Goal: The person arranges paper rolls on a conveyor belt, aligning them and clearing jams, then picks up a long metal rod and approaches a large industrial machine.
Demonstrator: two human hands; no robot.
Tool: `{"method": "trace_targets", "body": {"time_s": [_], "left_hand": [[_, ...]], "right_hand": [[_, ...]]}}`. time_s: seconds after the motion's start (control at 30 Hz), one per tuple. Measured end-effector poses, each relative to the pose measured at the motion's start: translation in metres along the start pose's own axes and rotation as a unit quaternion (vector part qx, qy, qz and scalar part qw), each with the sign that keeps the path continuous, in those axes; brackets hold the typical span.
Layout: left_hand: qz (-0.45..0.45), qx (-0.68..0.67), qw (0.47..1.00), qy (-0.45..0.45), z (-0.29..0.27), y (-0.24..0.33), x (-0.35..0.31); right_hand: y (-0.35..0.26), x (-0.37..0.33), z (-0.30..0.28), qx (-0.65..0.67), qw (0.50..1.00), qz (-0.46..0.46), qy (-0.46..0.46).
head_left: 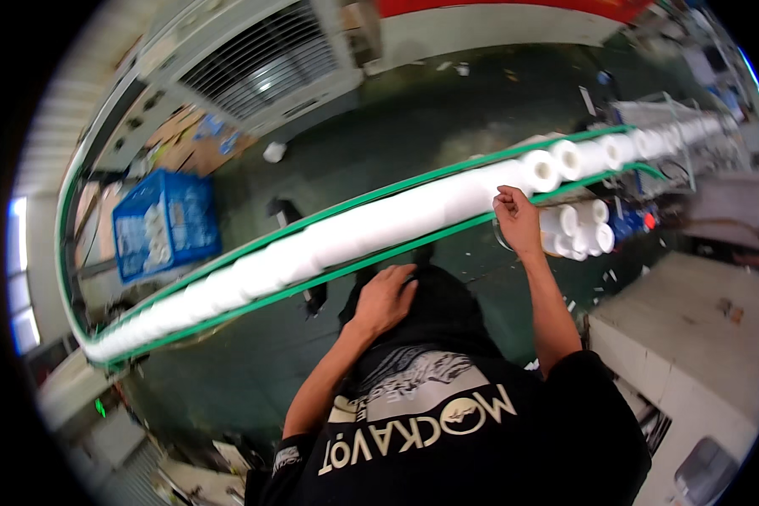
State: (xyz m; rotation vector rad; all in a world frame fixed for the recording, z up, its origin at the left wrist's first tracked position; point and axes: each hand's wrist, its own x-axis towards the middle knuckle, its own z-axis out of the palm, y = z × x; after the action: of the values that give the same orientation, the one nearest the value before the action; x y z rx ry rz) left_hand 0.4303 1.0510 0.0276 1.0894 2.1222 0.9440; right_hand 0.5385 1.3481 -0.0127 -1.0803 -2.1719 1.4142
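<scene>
A long row of white rolls (413, 212) lies end to end between the green rails (253, 305) of a narrow conveyor, running across in front of me. Toward the right, single rolls with hollow cores, like this roll (540, 171), are turned with their ends facing me. My right hand (517, 223) is at the near rail with its fingers loosely bent beside the rolls; no thing shows in its grip. At my lap, short of the conveyor, my left hand (384, 299) lies open with its thumb apart from the fingers, on my dark clothing.
Several white rolls (575, 229) are grouped below the conveyor, right of my right hand. On the floor at the left is a blue crate (167, 223) with white items inside. A large vented machine (261, 63) stands beyond the conveyor. A pale cabinet (691, 312) is at the right.
</scene>
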Motion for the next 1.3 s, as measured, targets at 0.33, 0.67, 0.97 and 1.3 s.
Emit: {"method": "trace_targets", "body": {"time_s": [0.33,0.67,0.97,1.3], "left_hand": [[0.028,0.01,0.997,-0.065,0.01,0.028,0.035],[-0.024,0.01,0.998,-0.063,0.016,0.039,0.045],[-0.094,-0.005,0.994,0.05,-0.006,0.01,0.008],[-0.123,-0.046,0.99,0.056,-0.015,-0.007,-0.004]], "right_hand": [[0.063,0.027,-0.07,-0.34,0.937,-0.082,0.024],[0.052,0.055,-0.057,-0.434,0.865,-0.236,-0.085],[0.069,0.073,-0.089,-0.398,0.911,-0.105,-0.019],[0.067,0.08,-0.046,-0.115,0.989,0.048,-0.084]]}}
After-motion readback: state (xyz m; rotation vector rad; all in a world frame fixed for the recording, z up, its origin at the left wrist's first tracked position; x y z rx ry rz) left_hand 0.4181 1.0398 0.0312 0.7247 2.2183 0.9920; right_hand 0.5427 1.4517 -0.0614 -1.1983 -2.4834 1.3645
